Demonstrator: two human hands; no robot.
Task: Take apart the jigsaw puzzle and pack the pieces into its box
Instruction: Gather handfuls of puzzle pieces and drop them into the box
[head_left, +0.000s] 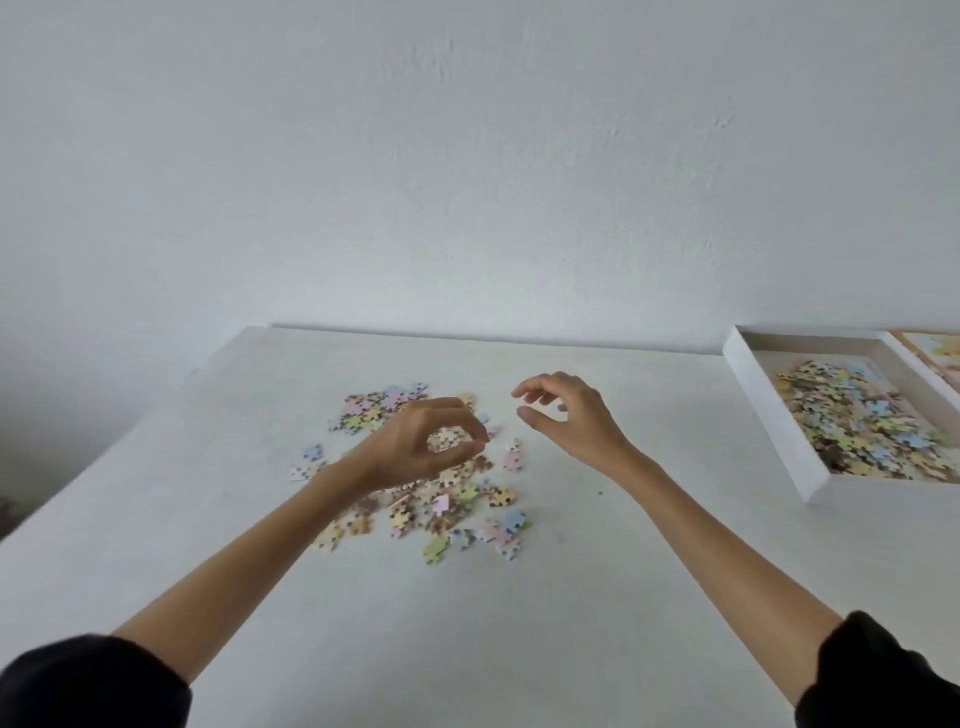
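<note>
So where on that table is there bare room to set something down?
Bare table lies between the loose pieces and the box, and in front of them toward the near edge. Crowded: mid-table under the left hand, and inside the box.

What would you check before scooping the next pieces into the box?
1. Box uncovered, at the right of the table: ok.
2. Room left in the box: ok, packed pieces lie below its rim.
3. Right hand free: ok, holds nothing.
4. Left hand free: cannot tell; thumb and forefinger meet.
5. Loose pieces all broken apart: cannot tell.
</note>
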